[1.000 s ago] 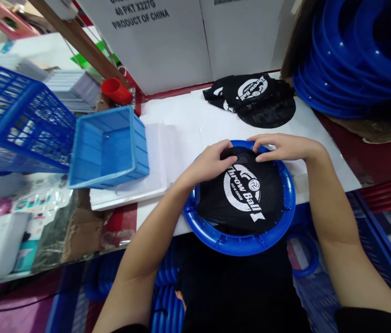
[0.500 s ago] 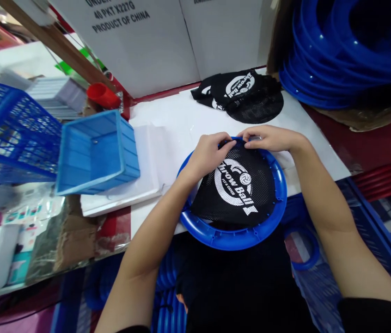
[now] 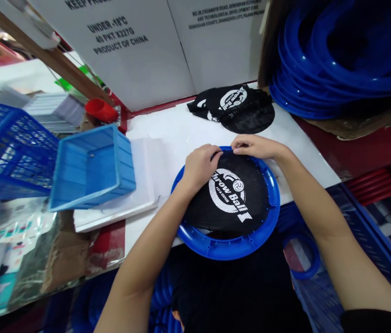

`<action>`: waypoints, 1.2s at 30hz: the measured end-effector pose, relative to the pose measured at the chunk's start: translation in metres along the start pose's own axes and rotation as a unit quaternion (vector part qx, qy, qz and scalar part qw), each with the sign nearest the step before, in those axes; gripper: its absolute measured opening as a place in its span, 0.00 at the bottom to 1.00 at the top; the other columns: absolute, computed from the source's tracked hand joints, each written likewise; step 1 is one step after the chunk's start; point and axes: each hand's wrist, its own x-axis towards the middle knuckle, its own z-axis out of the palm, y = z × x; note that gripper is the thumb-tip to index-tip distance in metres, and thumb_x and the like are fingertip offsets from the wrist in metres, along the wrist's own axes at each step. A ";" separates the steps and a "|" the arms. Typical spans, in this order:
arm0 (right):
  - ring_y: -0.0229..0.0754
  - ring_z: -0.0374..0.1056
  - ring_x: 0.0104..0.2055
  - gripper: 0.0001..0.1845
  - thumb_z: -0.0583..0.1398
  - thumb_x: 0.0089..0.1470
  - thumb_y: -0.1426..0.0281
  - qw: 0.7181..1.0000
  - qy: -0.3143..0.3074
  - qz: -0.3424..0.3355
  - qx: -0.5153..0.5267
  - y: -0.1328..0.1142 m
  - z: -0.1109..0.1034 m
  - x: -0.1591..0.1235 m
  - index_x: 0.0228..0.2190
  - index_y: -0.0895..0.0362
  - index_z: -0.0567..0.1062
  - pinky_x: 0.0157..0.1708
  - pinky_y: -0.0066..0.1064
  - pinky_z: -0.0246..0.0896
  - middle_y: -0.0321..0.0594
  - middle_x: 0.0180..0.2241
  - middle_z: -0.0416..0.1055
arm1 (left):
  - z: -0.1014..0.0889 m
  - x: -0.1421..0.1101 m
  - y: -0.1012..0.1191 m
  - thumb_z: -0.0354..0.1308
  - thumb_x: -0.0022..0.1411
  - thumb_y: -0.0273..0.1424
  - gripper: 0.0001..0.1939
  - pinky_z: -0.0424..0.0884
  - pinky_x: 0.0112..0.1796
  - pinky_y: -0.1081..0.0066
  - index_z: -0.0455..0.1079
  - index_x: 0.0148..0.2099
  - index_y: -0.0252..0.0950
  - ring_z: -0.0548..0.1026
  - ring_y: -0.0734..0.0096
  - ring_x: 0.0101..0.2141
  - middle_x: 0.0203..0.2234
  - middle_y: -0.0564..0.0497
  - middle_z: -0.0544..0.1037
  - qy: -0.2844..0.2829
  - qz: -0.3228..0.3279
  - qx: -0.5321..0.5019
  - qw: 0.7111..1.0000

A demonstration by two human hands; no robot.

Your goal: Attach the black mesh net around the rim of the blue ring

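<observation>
A round blue plastic ring [image 3: 230,246] lies at the front edge of the white tabletop [image 3: 181,129]. A black mesh net [image 3: 230,196] printed "Throw Ball" in white is spread over it. My left hand [image 3: 199,165] presses the net's far left edge against the ring with bent fingers. My right hand [image 3: 255,145] pinches the net's far edge at the top of the ring. Both hands sit close together at the far rim.
A pile of black printed nets [image 3: 237,107] lies further back. Stacked blue rings [image 3: 334,55] fill the right. A light blue tray [image 3: 93,166], a blue basket [image 3: 4,148] and a red cup [image 3: 101,110] stand left. White cartons [image 3: 168,41] rise behind.
The camera view has tilted and shifted, so everything sits slightly lower and to the left. My hands have stayed at the net's far edge, the right one sliding a little left along the rim.
</observation>
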 end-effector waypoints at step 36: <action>0.49 0.72 0.44 0.12 0.66 0.66 0.56 0.995 0.063 -0.044 -0.056 0.008 0.014 0.008 0.36 0.51 0.81 0.55 0.46 0.68 0.41 0.41 0.79 | 0.001 -0.003 -0.004 0.55 0.80 0.31 0.12 0.77 0.51 0.60 0.82 0.48 0.41 0.85 0.56 0.47 0.47 0.45 0.91 0.016 -0.003 -0.030 0.999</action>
